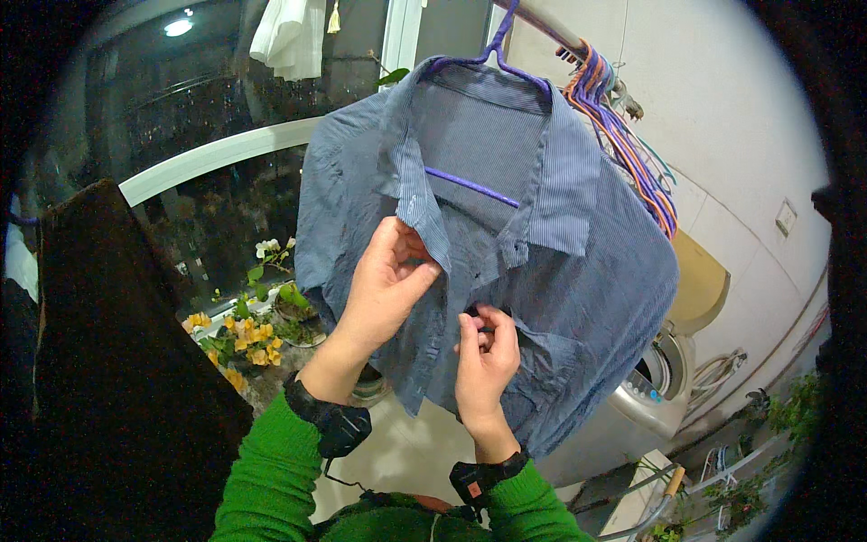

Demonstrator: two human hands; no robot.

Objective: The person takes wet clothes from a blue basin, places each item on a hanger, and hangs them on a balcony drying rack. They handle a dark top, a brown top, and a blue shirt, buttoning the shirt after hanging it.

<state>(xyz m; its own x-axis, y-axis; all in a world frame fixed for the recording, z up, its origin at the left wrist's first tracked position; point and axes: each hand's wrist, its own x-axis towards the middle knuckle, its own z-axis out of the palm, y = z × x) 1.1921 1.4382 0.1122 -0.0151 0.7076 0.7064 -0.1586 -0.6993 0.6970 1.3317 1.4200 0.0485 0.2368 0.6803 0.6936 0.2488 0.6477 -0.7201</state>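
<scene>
A blue finely striped collared shirt [609, 223] hangs in front of me on a purple hanger [501, 51], its front unfastened at the top and the hanger's lower bar showing inside. My left hand [393, 278] pinches the front edge of the shirt below the collar, on the left side of the opening. Lower and to the right, my right hand [489, 352] is at the other front edge beside the chest pocket, thumb and fingertips close together; whether cloth is between them cannot be made out. Both wrists wear black straps with small devices.
The hanger hooks over a metal rail [548, 27], where several orange and purple hangers [630, 156] bunch at the right. A top-loading washing machine [653, 386] stands behind the shirt. Dark cloth [122, 339] hangs at the left near potted flowers [254, 342] and a window frame [223, 159].
</scene>
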